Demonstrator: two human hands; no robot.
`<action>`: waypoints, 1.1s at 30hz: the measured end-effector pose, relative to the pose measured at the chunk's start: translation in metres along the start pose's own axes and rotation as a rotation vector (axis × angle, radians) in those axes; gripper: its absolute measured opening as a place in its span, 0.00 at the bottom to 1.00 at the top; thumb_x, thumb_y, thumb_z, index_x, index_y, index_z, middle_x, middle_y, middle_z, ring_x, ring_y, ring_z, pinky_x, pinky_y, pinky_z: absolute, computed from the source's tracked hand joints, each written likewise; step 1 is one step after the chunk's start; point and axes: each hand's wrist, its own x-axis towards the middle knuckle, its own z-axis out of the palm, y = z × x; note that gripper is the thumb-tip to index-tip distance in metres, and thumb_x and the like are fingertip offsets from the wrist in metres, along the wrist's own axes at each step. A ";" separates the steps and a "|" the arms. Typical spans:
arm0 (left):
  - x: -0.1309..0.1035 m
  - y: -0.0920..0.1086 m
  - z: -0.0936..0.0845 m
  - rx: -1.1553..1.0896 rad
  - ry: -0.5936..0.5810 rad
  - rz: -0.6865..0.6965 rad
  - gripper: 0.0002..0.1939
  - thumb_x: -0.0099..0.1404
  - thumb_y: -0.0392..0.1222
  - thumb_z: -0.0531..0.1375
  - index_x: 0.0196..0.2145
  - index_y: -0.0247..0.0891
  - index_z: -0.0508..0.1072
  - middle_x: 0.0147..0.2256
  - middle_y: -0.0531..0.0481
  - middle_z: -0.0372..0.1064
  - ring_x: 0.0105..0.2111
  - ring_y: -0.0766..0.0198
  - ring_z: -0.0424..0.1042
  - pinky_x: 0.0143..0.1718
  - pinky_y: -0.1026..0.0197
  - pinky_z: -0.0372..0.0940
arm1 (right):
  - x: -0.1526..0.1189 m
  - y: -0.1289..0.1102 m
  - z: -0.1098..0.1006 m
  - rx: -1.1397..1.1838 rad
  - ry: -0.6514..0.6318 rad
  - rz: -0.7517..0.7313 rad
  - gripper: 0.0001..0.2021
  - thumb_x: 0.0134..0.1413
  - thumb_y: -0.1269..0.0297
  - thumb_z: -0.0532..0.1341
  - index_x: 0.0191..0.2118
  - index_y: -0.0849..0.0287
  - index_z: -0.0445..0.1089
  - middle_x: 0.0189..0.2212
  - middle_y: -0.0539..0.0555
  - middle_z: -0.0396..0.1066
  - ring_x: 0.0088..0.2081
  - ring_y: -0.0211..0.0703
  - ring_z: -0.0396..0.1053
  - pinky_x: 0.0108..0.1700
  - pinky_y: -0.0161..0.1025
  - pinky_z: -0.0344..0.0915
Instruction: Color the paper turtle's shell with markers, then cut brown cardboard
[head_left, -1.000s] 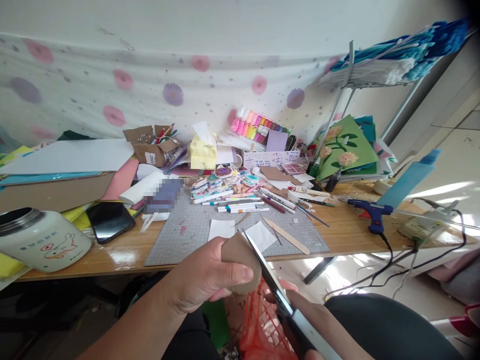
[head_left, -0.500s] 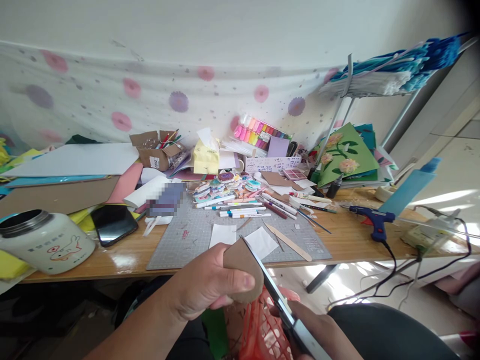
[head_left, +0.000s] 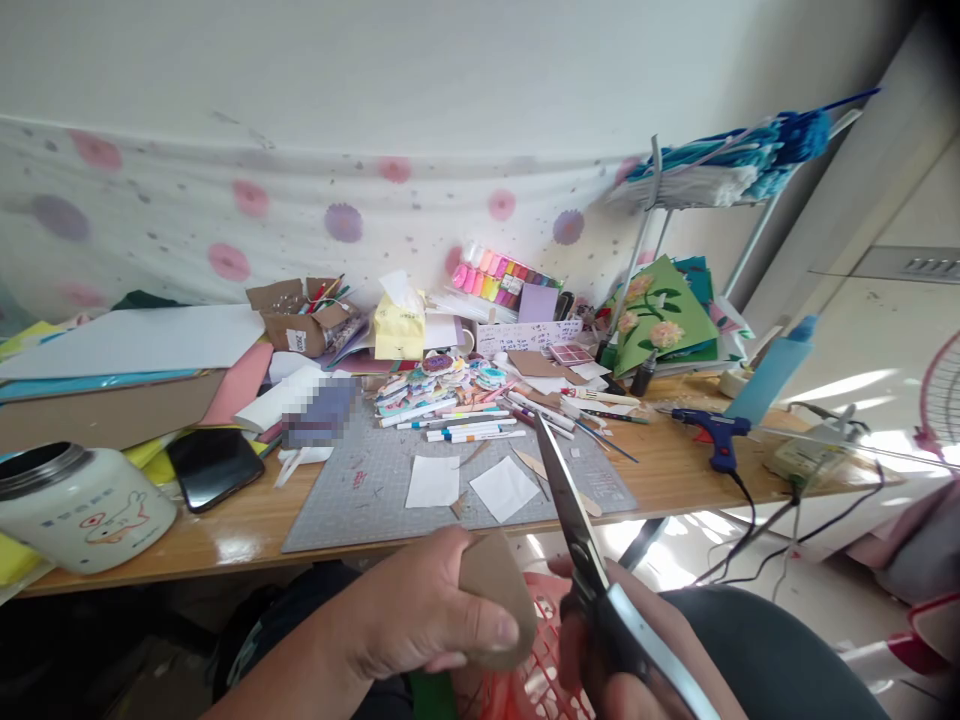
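My left hand [head_left: 442,610] pinches a rounded piece of brown cardboard [head_left: 499,595] between thumb and fingers, in front of the table edge. To its right, my right hand [head_left: 600,640] is wrapped round the handles of a pair of scissors [head_left: 574,510]. The blades look closed and point up and away, apart from the cardboard. Below both hands stands a red lattice basket [head_left: 551,630], partly hidden. Beyond them, two white paper squares [head_left: 433,482] lie on a grey cutting mat [head_left: 337,510].
Several markers [head_left: 476,430] and a pile of painted cut-outs [head_left: 439,385] cover the mat's back. At left are a wide-mouthed bottle [head_left: 90,510] and a phone [head_left: 214,467]. A blue glue gun [head_left: 716,430] with its cord lies at right. A dark stool seat [head_left: 757,650] stands at lower right.
The scissors have come away from the cardboard's edge and swung more upright to the right. My left hand with the cardboard is slightly lower, and the view has shifted.
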 end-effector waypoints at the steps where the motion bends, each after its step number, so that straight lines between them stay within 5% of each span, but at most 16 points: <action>1: 0.002 0.000 0.004 0.008 -0.030 -0.007 0.13 0.51 0.43 0.66 0.34 0.36 0.72 0.21 0.59 0.60 0.14 0.77 0.49 0.12 0.72 0.43 | 0.003 -0.005 0.003 0.070 0.013 0.009 0.41 0.37 0.36 0.68 0.55 0.53 0.64 0.28 0.53 0.73 0.29 0.49 0.72 0.32 0.41 0.66; 6: 0.011 0.011 0.022 0.152 -0.117 -0.063 0.06 0.51 0.33 0.60 0.21 0.39 0.65 0.14 0.62 0.53 0.12 0.76 0.47 0.12 0.69 0.42 | 0.022 -0.020 0.014 0.083 0.097 0.050 0.31 0.37 0.64 0.74 0.51 0.52 0.66 0.26 0.46 0.68 0.27 0.39 0.65 0.30 0.36 0.61; 10: 0.013 0.024 0.018 0.370 -0.104 -0.128 0.09 0.51 0.33 0.59 0.17 0.39 0.63 0.12 0.61 0.51 0.12 0.74 0.48 0.13 0.68 0.42 | 0.028 -0.023 0.018 0.015 0.131 0.025 0.26 0.40 0.70 0.67 0.49 0.55 0.67 0.23 0.43 0.62 0.23 0.36 0.59 0.27 0.35 0.57; 13: 0.013 0.020 0.010 0.315 -0.018 -0.116 0.07 0.50 0.40 0.65 0.25 0.37 0.70 0.16 0.59 0.60 0.13 0.74 0.53 0.12 0.70 0.45 | 0.027 -0.025 0.017 0.015 0.193 -0.019 0.25 0.42 0.66 0.67 0.50 0.55 0.67 0.23 0.43 0.62 0.23 0.36 0.59 0.26 0.34 0.56; 18: 0.017 -0.012 0.024 -0.039 0.153 0.074 0.31 0.48 0.60 0.69 0.40 0.33 0.70 0.24 0.49 0.72 0.19 0.69 0.66 0.17 0.71 0.60 | 0.029 -0.018 0.010 0.012 0.301 -0.114 0.26 0.46 0.62 0.67 0.53 0.55 0.65 0.26 0.45 0.62 0.25 0.38 0.60 0.26 0.34 0.58; 23: 0.024 -0.031 0.052 -0.204 0.269 0.134 0.23 0.55 0.60 0.66 0.31 0.35 0.67 0.16 0.54 0.67 0.12 0.72 0.60 0.13 0.71 0.54 | 0.029 -0.012 0.007 -0.083 0.312 -0.116 0.24 0.49 0.65 0.66 0.54 0.53 0.65 0.25 0.45 0.62 0.25 0.39 0.61 0.28 0.36 0.61; 29: 0.019 -0.022 0.042 -0.017 0.320 0.205 0.22 0.57 0.58 0.65 0.35 0.35 0.69 0.15 0.57 0.64 0.12 0.74 0.56 0.12 0.72 0.48 | 0.016 0.005 0.008 0.049 0.100 -0.119 0.29 0.53 0.44 0.62 0.56 0.52 0.61 0.30 0.53 0.70 0.34 0.49 0.71 0.36 0.43 0.68; 33: 0.015 -0.014 0.026 -0.010 0.488 0.266 0.20 0.57 0.56 0.64 0.33 0.36 0.69 0.14 0.58 0.63 0.13 0.73 0.57 0.12 0.72 0.47 | 0.008 0.025 0.006 0.000 -0.055 -0.063 0.51 0.34 0.25 0.58 0.60 0.55 0.58 0.34 0.56 0.71 0.37 0.53 0.72 0.37 0.44 0.69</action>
